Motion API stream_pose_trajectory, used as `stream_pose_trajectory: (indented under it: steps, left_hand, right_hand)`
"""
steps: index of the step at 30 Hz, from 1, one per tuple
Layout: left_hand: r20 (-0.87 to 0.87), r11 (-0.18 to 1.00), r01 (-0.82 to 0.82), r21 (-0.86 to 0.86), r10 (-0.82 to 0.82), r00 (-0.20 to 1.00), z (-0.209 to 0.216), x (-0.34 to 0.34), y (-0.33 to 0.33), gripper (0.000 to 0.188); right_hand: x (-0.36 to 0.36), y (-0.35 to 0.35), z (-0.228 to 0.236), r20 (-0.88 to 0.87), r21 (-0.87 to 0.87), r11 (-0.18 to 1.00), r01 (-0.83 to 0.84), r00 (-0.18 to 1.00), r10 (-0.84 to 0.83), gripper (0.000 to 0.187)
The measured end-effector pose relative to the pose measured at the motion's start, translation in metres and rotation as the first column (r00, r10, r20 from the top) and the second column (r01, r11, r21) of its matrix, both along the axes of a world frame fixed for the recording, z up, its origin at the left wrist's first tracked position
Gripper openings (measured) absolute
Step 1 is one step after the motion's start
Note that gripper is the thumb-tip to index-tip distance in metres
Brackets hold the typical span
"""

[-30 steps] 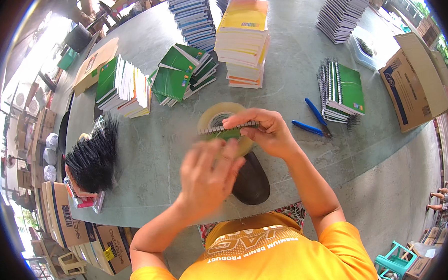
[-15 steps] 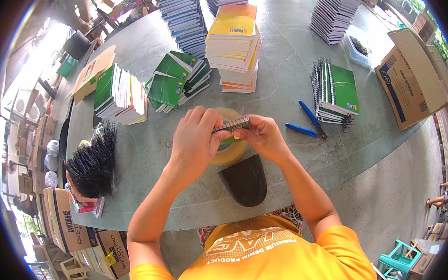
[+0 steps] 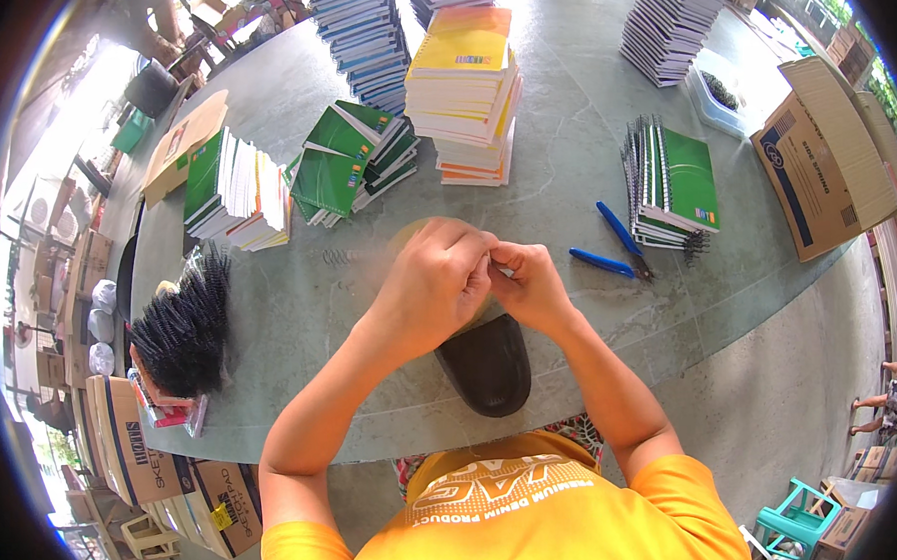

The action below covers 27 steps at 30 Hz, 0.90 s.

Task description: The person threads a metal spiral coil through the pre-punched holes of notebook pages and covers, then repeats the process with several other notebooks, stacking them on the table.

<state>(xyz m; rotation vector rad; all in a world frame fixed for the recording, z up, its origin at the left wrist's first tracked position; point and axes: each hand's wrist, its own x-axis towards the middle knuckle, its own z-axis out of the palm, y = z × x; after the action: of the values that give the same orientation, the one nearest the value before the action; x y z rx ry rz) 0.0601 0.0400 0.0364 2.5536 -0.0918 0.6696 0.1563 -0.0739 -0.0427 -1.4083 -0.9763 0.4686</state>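
My left hand (image 3: 431,289) and my right hand (image 3: 532,288) meet over the near middle of the table, fingers closed on a spiral notebook seen edge-on earlier and now mostly hidden by them. A loose end of its dark wire coil (image 3: 341,257) sticks out to the left, beyond the left hand. The fingertips of both hands pinch close together at the right end of the coil. Under the hands, a wide yellowish roll that looks like tape (image 3: 412,234) shows in part. Just below them lies a black, round-ended pad (image 3: 486,368).
Blue-handled pliers (image 3: 619,231) and bound green notebooks (image 3: 688,177) lie to the right, beside an open carton (image 3: 809,164). Loose green notebooks (image 3: 329,180), a tall yellow-topped stack (image 3: 461,104) and a pile of black coils (image 3: 182,327) stand left and ahead.
My left hand has slid right along the coil toward the right hand, blurring slightly. It now covers the notebook and leaves more coil showing at the left.
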Motion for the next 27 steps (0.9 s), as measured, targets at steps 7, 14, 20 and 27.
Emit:
stream_pose_trajectory:
  steps: [7, 14, 20, 27]
  left_hand:
    - [-0.124, 0.99, -0.108, -0.087, 0.096, 0.988, 0.009, -0.004, -0.002, 0.016]
    - [-0.157, 0.981, -0.17, -0.098, 0.154, 0.976, 0.013, -0.002, -0.008, 0.038]
    - [-0.002, 0.941, -0.294, 0.169, 0.299, 0.954, 0.032, -0.037, 0.012, 0.058]
    - [0.167, 0.894, -0.039, -0.447, 0.126, 0.978, 0.027, 0.011, -0.021, 0.043]
  right_hand:
    - [-0.009, 0.001, 0.015, 0.045, 0.011, 1.0, -0.003, 0.999, 0.003, 0.022]
    - [-0.003, -0.004, 0.016, 0.149, -0.038, 0.999, 0.015, 0.989, -0.01, 0.022]
    - [0.018, -0.045, 0.061, 0.325, 0.041, 0.983, 0.179, 0.928, -0.183, 0.025]
    - [0.076, -0.132, 0.094, -0.128, 0.432, 0.849, 0.304, 0.953, -0.275, 0.022]
